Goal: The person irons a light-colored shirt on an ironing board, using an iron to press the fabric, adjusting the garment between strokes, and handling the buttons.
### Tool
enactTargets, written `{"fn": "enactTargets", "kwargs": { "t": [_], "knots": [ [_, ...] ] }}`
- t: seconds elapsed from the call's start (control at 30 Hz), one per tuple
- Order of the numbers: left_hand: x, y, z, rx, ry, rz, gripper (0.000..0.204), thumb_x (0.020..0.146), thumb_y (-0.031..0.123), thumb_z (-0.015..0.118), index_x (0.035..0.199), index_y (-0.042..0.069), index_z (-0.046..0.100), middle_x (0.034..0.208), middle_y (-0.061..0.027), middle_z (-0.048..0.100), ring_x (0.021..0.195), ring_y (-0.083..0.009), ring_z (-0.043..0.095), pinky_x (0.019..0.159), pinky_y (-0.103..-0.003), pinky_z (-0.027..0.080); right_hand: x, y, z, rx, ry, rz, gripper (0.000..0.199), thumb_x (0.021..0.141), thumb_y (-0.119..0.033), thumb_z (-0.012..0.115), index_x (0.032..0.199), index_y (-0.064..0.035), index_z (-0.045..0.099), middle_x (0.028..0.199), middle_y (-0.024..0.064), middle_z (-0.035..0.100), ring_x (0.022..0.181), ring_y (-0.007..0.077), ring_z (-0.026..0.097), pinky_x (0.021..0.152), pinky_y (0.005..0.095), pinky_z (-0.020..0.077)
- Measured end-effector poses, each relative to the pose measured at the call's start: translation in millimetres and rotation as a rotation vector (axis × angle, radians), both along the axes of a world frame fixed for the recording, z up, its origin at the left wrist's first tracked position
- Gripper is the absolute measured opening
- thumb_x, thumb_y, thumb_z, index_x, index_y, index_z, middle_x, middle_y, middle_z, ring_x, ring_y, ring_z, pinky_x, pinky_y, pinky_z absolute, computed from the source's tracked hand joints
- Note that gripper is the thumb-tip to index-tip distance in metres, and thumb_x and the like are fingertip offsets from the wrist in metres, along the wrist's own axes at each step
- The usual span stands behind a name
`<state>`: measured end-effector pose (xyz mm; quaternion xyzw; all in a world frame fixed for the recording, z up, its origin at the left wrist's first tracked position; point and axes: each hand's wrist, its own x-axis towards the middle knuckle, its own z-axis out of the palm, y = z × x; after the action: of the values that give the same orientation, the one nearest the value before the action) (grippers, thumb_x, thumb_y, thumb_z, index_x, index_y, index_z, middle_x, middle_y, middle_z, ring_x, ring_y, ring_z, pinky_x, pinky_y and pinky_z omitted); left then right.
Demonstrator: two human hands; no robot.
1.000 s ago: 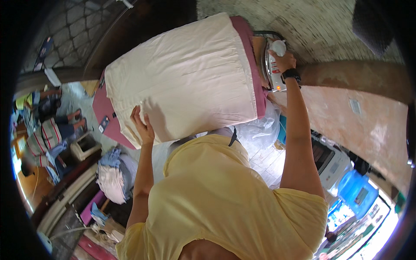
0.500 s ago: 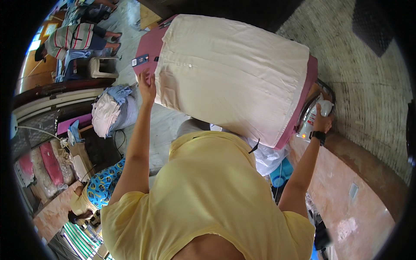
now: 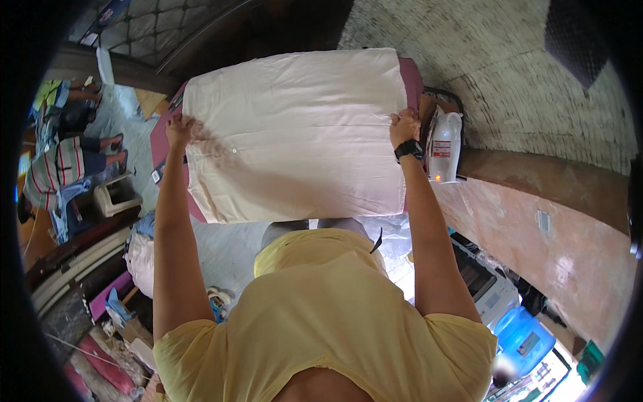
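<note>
A cream shirt (image 3: 288, 127) with small buttons lies spread over a pink ironing board (image 3: 412, 79). At the shirt's left edge my left hand (image 3: 179, 130) is closed, its fingers pinching the cloth. My right hand (image 3: 404, 128), with a black watch on the wrist, grips the opposite edge. Just right of that hand an iron (image 3: 442, 144) with a white and red body and a lit orange light rests at the board's right end. Some creases run across the cloth.
A brown ledge (image 3: 536, 174) runs along the wall at right. A blue water container (image 3: 526, 338) stands at the lower right. At the left are a person in a striped shirt (image 3: 57, 171), a plastic stool (image 3: 117, 196) and a pile of clothes (image 3: 140, 258).
My right hand has let go of the iron and moved left onto the shirt's edge. My left hand now holds the opposite edge. The view has turned, and the shirt lies straighter before me.
</note>
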<state>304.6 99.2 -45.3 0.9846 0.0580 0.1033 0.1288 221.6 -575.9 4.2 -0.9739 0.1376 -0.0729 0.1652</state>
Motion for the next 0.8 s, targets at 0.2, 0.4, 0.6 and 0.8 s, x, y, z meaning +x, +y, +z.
{"fn": "enactTargets", "kwargs": {
  "t": [0.2, 0.4, 0.6, 0.8],
  "knots": [
    [12.9, -2.5, 7.1, -0.22, -0.013, -0.019, 0.042, 0.082, 0.037, 0.074, 0.096, 0.0, 0.061, 0.088, -0.0188, 0.067, 0.078, -0.0391, 0.063, 0.072, -0.048, 0.051, -0.9, 5.5, -7.5, 0.086, -0.132, -0.065, 0.022, 0.087, -0.014, 0.062, 0.102, -0.0016, 0.051, 0.082, 0.024, 0.064, 0.083, 0.0428, 0.065, 0.07, 0.0506, 0.0521],
    [11.9, -18.6, 24.5, -0.39, 0.111, 0.021, 0.04, 0.083, 0.032, 0.077, 0.099, 0.0, 0.057, 0.081, -0.0096, 0.063, 0.071, -0.0227, 0.059, 0.069, -0.035, 0.05, -0.5, -21.6, -7.2, 0.047, -0.178, -0.178, 0.025, 0.09, -0.013, 0.06, 0.104, -0.0003, 0.044, 0.096, 0.0278, 0.059, 0.084, 0.0456, 0.063, 0.069, 0.053, 0.0511],
    [-32.3, 8.0, 18.3, -0.701, -0.15, 0.072, 0.042, 0.088, 0.021, 0.074, 0.119, 0.001, 0.053, 0.109, -0.0087, 0.059, 0.093, -0.0176, 0.058, 0.076, -0.029, 0.048, -47.2, -0.8, 10.5, -0.019, -0.178, -0.071, 0.032, 0.087, -0.013, 0.063, 0.112, -0.0003, 0.046, 0.106, 0.0272, 0.055, 0.1, 0.0468, 0.056, 0.085, 0.0532, 0.0458],
    [-222.4, -8.7, 16.8, -0.497, -0.201, 0.147, 0.051, 0.089, 0.026, 0.073, 0.123, -0.004, 0.05, 0.112, -0.0169, 0.057, 0.106, -0.0249, 0.057, 0.09, -0.036, 0.048, -180.1, 9.6, 6.3, -0.004, -0.038, -0.187, 0.037, 0.087, -0.021, 0.064, 0.114, 0.0007, 0.049, 0.111, 0.0267, 0.051, 0.108, 0.0464, 0.048, 0.096, 0.0565, 0.0379]
  ]
}}
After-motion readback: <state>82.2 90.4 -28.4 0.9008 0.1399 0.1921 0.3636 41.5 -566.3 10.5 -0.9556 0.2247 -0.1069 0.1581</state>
